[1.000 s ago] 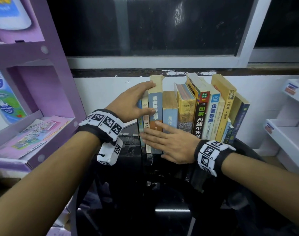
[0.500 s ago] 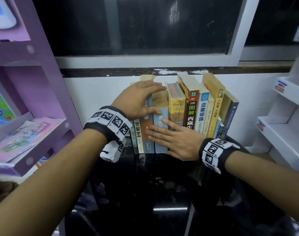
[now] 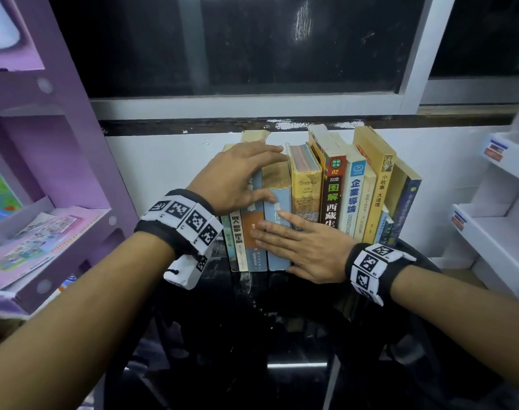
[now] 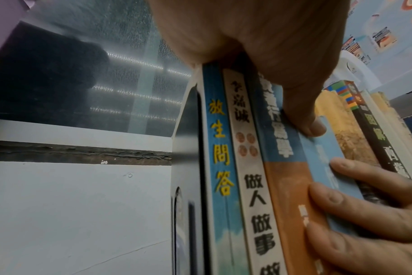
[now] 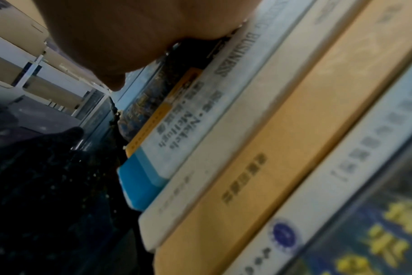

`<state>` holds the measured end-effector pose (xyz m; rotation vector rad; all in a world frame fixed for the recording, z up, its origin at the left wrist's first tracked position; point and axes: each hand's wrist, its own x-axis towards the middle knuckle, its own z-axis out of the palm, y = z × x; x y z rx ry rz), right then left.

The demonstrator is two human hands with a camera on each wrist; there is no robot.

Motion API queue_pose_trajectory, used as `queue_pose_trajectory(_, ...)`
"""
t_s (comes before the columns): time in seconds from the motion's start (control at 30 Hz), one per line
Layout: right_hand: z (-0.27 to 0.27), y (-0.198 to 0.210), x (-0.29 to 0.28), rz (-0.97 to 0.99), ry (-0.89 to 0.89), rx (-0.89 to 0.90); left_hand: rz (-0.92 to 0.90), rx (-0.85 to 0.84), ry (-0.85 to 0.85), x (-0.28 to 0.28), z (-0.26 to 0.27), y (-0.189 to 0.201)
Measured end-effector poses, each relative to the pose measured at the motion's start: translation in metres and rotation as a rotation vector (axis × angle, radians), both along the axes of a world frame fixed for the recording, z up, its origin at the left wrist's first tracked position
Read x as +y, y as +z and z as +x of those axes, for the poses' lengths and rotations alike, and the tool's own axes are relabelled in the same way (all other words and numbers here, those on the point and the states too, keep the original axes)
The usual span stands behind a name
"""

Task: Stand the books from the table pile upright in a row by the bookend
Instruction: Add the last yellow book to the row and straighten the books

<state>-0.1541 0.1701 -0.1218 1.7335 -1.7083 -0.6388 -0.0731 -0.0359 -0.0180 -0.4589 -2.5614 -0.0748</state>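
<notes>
Black table (image 3: 296,335): both hands press books (image 3: 332,199)

Books (image 3: 335,196): about a dozen paperbacks stood upright in one row on the dark counter (image 3: 282,335), spines outward, packed together against the white wall.
Colours: blue, white, orange, yellow, black and cream spines.
Bookend (image 4: 188,167): dark, upright, touching the row's left end.

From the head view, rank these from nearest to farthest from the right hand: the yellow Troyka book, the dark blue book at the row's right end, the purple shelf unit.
1. Yellow Troyka book: just above the right hand.
2. Dark blue book: right end of the row.
3. Purple shelf unit: far left, past the left hand.
</notes>
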Motion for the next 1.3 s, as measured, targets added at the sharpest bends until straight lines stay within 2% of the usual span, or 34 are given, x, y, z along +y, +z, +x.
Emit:
queue_pose_trajectory(0.3,0.014,0.005,0.023,-0.012,-0.012,-0.081,0.009,-0.095,0.093,0.016,0.01,0.02)
queue_pose_trajectory(0.53,0.009,0.006,0.065,0.003,-0.066,-0.077,0.155,-0.142,-0.126,0.067,-0.002,0.031)
queue_pose_trajectory(0.7,0.002,0.004,0.072,0.006,-0.077,-0.075,0.227,-0.25,-0.115,0.087,-0.022,0.014)
queue_pose_trajectory(0.97,-0.01,-0.006,0.067,-0.009,-0.058,-0.046,0.089,-0.206,-0.141,0.077,-0.036,0.005)
queue_pose_trajectory(1.3,-0.012,-0.012,0.062,-0.031,-0.068,-0.018,0.047,-0.164,-0.169,0.072,-0.039,0.002)
